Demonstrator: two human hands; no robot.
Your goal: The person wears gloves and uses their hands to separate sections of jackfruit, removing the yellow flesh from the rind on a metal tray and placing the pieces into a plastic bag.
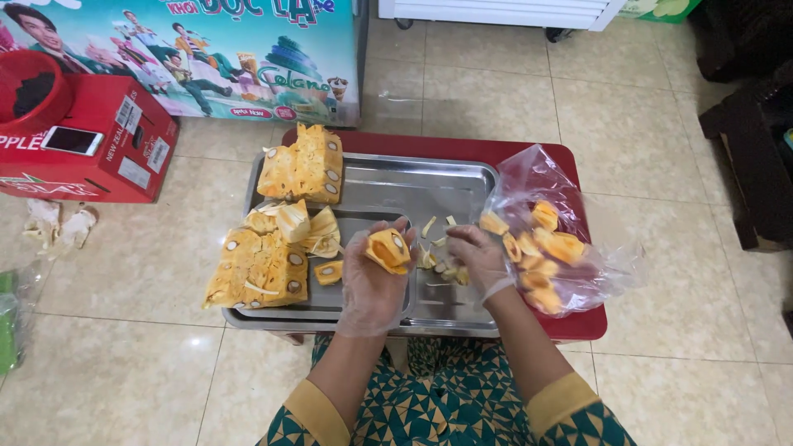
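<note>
Left hand (372, 285), in a thin clear glove, cups an orange-yellow jackfruit pod (389, 249) above the shiny steel tray (388, 186), fingers wrapped around it. Right hand (477, 260) hovers just right of the pod, fingers loosely curled and holding nothing, nearer the clear plastic bag of pods (549, 239).
</note>
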